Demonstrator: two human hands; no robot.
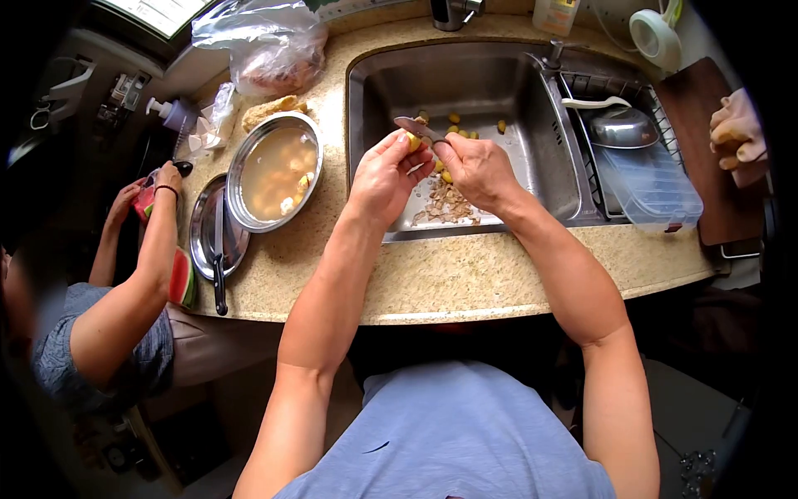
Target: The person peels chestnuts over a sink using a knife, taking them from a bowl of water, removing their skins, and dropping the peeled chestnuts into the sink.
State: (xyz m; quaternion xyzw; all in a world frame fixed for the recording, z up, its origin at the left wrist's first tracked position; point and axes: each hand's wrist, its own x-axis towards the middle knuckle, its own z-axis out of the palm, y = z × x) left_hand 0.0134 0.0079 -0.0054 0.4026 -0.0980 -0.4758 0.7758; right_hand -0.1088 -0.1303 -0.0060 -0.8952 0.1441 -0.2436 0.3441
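Note:
Over the sink (366, 100), my left hand (384, 176) pinches a small yellow piece (413, 141) that looks like a peeled chestnut. My right hand (480, 170) is wrapped around the handle of a small knife (413, 127). The blade points left and lies at the top of the yellow piece; whether it cuts in cannot be made out. Below my hands, brown peelings (449, 204) are heaped on the sink floor. Several yellow pieces (454, 118) lie beyond them in the sink. Left of my hands stands a steel bowl (236, 195) of cloudy water with pale pieces in it.
A steel plate (204, 229) bears a black-handled knife (219, 270). At the left, another person (125, 324) handles watermelon beside a melon wedge (180, 279). Plastic bags (278, 54) lie behind the bowl. Right of the sink, a dish rack (586, 158) holds a clear plastic box (648, 183).

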